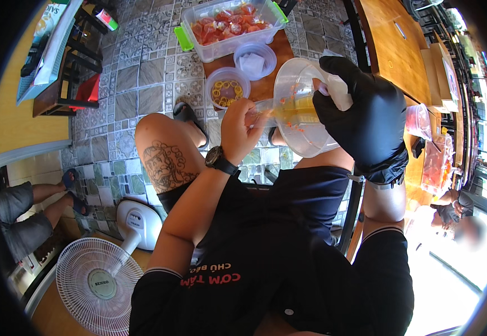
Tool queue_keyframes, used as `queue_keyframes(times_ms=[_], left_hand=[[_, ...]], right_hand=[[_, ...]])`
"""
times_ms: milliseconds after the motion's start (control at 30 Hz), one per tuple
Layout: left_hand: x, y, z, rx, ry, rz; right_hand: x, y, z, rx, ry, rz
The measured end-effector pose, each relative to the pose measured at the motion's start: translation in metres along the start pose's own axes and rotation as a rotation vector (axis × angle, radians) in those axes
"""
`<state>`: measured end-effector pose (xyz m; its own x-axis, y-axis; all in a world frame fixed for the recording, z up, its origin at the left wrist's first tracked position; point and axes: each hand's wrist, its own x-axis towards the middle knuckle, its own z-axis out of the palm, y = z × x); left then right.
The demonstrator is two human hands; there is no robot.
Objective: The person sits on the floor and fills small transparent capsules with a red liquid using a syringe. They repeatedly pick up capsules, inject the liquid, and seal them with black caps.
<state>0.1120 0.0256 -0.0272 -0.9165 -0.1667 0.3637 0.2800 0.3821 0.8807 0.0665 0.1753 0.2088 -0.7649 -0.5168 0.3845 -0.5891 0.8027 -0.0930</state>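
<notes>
My left hand, bare with a black wristwatch, pinches a small clear plastic bag at the narrow left side of a translucent plastic container. The container lies tilted above my knees, its wide round rim facing me. Amber liquid with red bits shows in it, and more red bits cling to the wall. My right hand, in a black glove, grips the container's right side around a whitish part; the glove hides the rest of that grip.
Ahead, a brown board bears a clear bin of knotted red-orange bags, a bowl of yellow rubber bands and a bowl with white pieces. A fan stands at lower left, a wooden table at right. Other people sit at both sides.
</notes>
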Motion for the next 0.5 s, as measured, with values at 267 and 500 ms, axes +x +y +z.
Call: queue_keyframes(times_ms=[267, 500], left_hand=[[0.006, -0.007, -0.005, 0.082, 0.019, -0.041], [0.004, -0.027, 0.003, 0.047, 0.141, -0.120]], right_hand=[[-0.025, 0.043, 0.029, 0.300, 0.058, 0.296], [-0.073, 0.104, 0.106, 1.087, 0.336, 0.646]])
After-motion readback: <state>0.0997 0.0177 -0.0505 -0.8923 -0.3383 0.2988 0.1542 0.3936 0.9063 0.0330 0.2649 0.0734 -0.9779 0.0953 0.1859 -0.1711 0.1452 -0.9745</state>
